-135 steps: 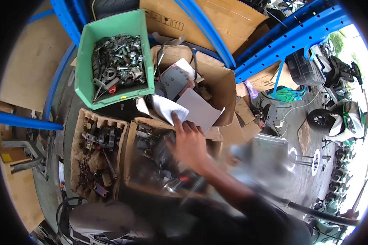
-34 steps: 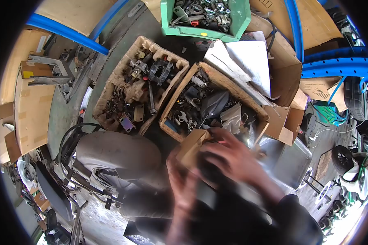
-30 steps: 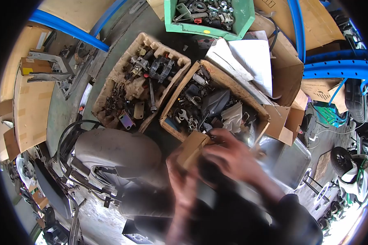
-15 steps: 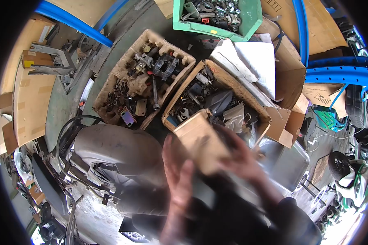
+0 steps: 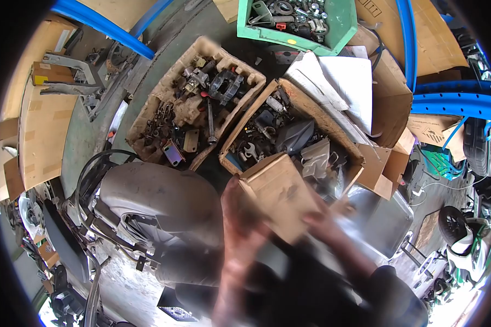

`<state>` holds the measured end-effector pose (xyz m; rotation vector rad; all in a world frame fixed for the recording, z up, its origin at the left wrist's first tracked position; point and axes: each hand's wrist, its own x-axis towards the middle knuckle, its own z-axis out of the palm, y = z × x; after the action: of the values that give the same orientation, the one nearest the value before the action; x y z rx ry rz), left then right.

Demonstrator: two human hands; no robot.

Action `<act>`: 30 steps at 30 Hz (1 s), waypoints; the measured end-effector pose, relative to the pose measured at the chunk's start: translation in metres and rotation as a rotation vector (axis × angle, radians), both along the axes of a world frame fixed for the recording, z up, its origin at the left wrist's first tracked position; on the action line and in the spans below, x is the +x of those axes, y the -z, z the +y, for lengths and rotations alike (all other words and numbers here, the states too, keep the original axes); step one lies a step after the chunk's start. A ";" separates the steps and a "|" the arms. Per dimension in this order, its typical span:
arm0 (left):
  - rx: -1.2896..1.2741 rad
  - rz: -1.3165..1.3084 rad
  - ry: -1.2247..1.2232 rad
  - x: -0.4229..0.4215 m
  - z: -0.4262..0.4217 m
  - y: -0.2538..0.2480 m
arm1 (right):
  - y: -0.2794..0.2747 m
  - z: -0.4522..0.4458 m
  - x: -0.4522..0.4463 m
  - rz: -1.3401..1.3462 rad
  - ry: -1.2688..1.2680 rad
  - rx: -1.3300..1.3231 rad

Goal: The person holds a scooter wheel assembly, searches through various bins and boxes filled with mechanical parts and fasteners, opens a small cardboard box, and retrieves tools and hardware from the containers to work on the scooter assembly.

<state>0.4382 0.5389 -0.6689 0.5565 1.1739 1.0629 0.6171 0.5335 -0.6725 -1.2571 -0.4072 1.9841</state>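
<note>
A small brown cardboard box [image 5: 278, 196] is held between my two hands, low in the middle of the view, a dark mark on its face. Along its left edge, my left hand [image 5: 240, 223] is closed on it. My right hand [image 5: 327, 220], blurred, grips its lower right side. Just beyond the small box stands an open carton [image 5: 232, 136] of metal parts, with a wrench [image 5: 251, 151], a dark plastic piece [image 5: 297, 136] and a clear bag [image 5: 315, 158] inside. To its left lies a moulded pulp tray [image 5: 163, 82] of used parts.
A green bin [image 5: 294, 42] of bolts sits at the top. White papers [image 5: 349, 90] lie over a larger cardboard box [image 5: 395, 103]. Blue rack posts [image 5: 455, 106] cross the right and upper left. A grey motorcycle seat [image 5: 158, 191] is at lower left, a metal tray [image 5: 379, 218] at right.
My right hand has left the open carton and papers. Both hands now hold the small box, which has turned its broad face toward the camera. The view has shifted slightly over the last second.
</note>
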 end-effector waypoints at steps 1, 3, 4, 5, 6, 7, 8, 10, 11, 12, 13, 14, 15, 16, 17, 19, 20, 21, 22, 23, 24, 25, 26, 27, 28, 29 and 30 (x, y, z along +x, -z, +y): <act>-0.011 -0.049 -0.009 0.000 -0.001 0.002 | -0.003 0.002 0.000 -0.061 -0.022 0.034; -0.016 -0.074 0.011 -0.002 0.002 0.000 | -0.008 0.006 0.000 -0.102 -0.063 0.089; -0.022 -0.093 0.026 -0.004 0.003 -0.001 | -0.011 0.008 0.000 -0.117 -0.075 0.107; -0.023 -0.093 0.026 -0.005 0.004 -0.002 | -0.013 0.009 0.000 -0.135 -0.105 0.099; -0.026 -0.080 0.050 -0.007 0.005 -0.003 | -0.013 0.010 -0.001 -0.141 -0.123 0.094; -0.030 -0.065 0.072 -0.009 0.004 -0.004 | -0.014 0.010 -0.001 -0.147 -0.140 0.089; -0.032 -0.062 0.069 -0.011 0.004 -0.002 | -0.014 0.010 -0.002 -0.180 -0.162 0.111; -0.023 -0.076 0.108 -0.015 0.004 0.001 | -0.010 0.010 -0.002 -0.209 -0.186 0.131; -0.025 -0.074 0.106 -0.014 0.004 0.001 | -0.004 0.008 0.000 -0.296 -0.229 0.227; -0.016 -0.071 0.093 -0.011 0.004 0.000 | -0.001 0.007 0.000 -0.334 -0.252 0.272; -0.008 -0.066 0.078 -0.010 0.003 -0.001 | 0.002 0.005 0.001 -0.374 -0.274 0.317; -0.011 -0.061 0.076 -0.010 0.002 -0.001 | 0.003 0.005 0.001 -0.352 -0.247 0.280; 0.073 0.202 0.144 -0.009 0.001 0.001 | 0.004 0.005 0.001 -0.333 -0.219 0.245; 0.155 0.462 0.213 -0.009 0.001 0.002 | 0.002 0.004 -0.001 -0.277 -0.166 0.241; 0.152 0.461 0.212 -0.010 0.001 -0.002 | 0.008 0.000 0.004 -0.277 -0.169 0.238; -0.125 0.062 -0.087 -0.014 0.005 -0.015 | 0.036 -0.014 0.022 -0.203 -0.101 0.135; -0.039 0.031 -0.072 -0.019 0.002 -0.010 | 0.045 -0.018 0.028 -0.133 -0.053 0.096; -0.043 0.031 -0.076 -0.022 0.003 -0.012 | 0.051 -0.021 0.031 -0.042 0.003 0.055; -0.062 -0.053 -0.100 -0.026 0.005 -0.015 | 0.055 -0.023 0.030 0.034 0.048 0.036; -0.079 -0.137 -0.124 -0.028 0.007 -0.019 | 0.056 -0.024 0.028 0.106 0.084 0.018; -0.070 -0.102 -0.147 -0.025 0.008 -0.023 | 0.053 -0.026 0.027 0.162 0.108 0.013; -0.068 -0.103 -0.148 -0.025 0.010 -0.028 | 0.051 -0.030 0.028 0.211 0.126 0.010; -0.076 -0.093 -0.133 -0.025 0.011 -0.032 | 0.049 -0.033 0.029 0.245 0.135 0.008; -0.086 -0.082 -0.117 -0.025 0.010 -0.035 | 0.048 -0.035 0.029 0.269 0.142 0.008; -0.087 -0.081 -0.116 -0.026 0.010 -0.035 | 0.048 -0.037 0.029 0.290 0.151 0.003; -0.076 -0.091 -0.110 -0.026 0.010 -0.034 | 0.050 -0.037 0.027 0.309 0.156 -0.004; -0.064 -0.102 -0.106 -0.026 0.011 -0.034 | 0.053 -0.037 0.024 0.324 0.166 -0.018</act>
<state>0.4119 0.5495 -0.6352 0.3889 1.1536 1.1263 0.6411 0.4967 -0.7257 -0.9249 -0.1213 2.0049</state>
